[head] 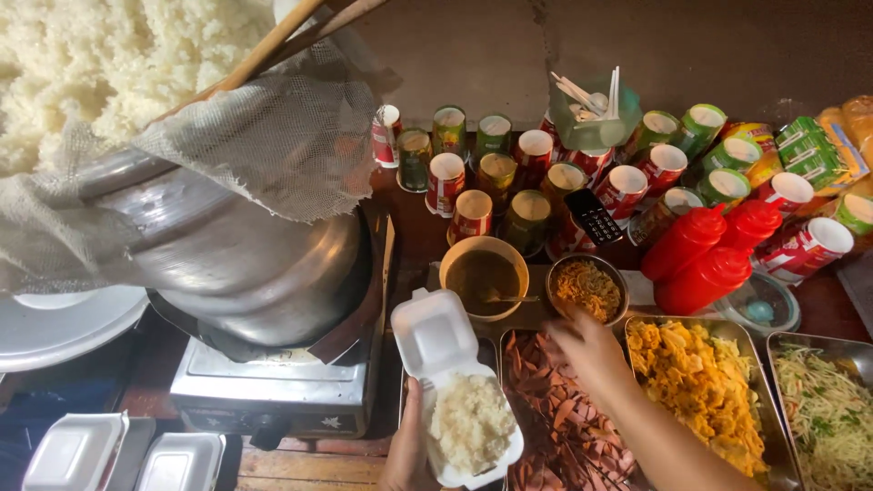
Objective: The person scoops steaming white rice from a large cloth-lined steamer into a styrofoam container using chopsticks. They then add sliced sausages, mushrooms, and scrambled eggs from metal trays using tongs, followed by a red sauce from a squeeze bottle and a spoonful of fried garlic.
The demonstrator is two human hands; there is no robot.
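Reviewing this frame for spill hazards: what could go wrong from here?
1. The left hand holds the open foam box of rice by one edge; it may tip or flex.
2. The right hand reaches across the tray of sliced sausage toward the metal bowl; the forearm could brush food.
3. The red squeeze bottles stand close and might topple.

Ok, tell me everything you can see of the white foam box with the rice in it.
The white foam box is a hinged clamshell, open, with its lid tipped back toward the brown sauce bowl. The material looks like thin moulded foam with rounded corners. Its lower half holds a mound of white cooked rice and nothing else. The left hand grips it from beneath at the near left edge, keeping it above the tray of sliced sausage. The right hand does not touch it.
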